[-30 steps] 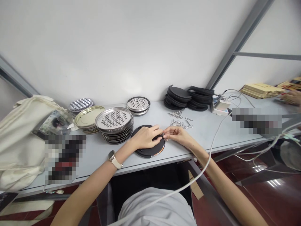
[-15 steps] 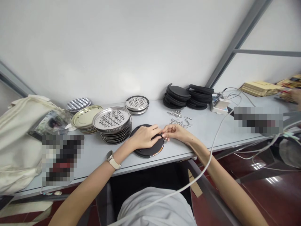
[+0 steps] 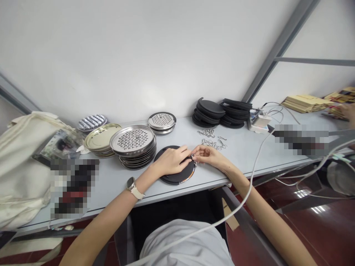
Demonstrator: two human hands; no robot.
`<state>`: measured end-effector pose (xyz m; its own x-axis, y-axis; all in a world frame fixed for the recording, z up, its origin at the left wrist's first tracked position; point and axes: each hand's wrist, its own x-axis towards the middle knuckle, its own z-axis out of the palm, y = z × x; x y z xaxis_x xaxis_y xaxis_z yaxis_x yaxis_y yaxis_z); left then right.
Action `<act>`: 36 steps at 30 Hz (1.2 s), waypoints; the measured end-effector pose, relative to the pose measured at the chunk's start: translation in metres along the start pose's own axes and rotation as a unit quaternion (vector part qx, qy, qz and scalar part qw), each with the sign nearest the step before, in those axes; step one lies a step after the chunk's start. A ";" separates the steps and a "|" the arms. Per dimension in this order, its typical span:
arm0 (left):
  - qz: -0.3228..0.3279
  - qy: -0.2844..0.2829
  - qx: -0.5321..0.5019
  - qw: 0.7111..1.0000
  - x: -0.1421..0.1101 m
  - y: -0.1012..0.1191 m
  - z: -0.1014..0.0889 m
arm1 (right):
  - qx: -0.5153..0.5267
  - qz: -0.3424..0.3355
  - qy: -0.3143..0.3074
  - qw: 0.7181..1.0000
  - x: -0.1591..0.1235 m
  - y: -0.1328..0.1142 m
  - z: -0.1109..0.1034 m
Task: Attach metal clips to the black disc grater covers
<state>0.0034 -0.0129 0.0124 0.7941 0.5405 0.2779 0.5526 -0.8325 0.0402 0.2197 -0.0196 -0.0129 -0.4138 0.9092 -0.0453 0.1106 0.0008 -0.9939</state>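
Left hand (image 3: 174, 160) rests over the round black disc (image 3: 176, 178), fingers curled in; whether they pinch anything, I cannot tell. Right hand (image 3: 208, 155) pinches a small metal clip (image 3: 193, 158) at the disc's right edge, near the counter's (image 3: 244, 157) front

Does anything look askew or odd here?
A white cable hangs across the view in front of the right forearm, where it might snag; the stacked black discs at the back sit unevenly, some tilted. No obvious damage.

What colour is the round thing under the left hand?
The round thing is mostly black; the head view, the only one, shows it.
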 end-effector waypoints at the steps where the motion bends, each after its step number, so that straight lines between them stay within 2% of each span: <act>1: -0.001 0.000 0.002 1.000 0.000 0.000 0.000 | -0.004 0.000 0.001 1.000 0.000 0.000 0.000; 8: -0.005 0.004 -0.003 1.000 0.000 0.001 -0.001 | 0.001 -0.017 -0.008 1.000 0.000 0.001 0.001; 20: 0.017 0.017 -0.032 0.999 0.000 0.001 -0.001 | 0.011 -0.007 0.027 1.000 0.003 0.003 0.003; 29: 0.007 0.025 -0.030 0.999 0.000 0.001 -0.002 | 0.013 -0.053 0.025 0.998 0.001 0.005 0.003; 36: 0.017 0.018 -0.017 1.000 0.000 0.001 -0.001 | -0.003 -0.057 0.005 0.998 0.001 0.003 0.003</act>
<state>0.0034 -0.0136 0.0137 0.8022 0.5080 0.3138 0.5165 -0.8540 0.0622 0.2169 -0.0205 -0.0166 -0.4145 0.9074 0.0692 0.0681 0.1068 -0.9919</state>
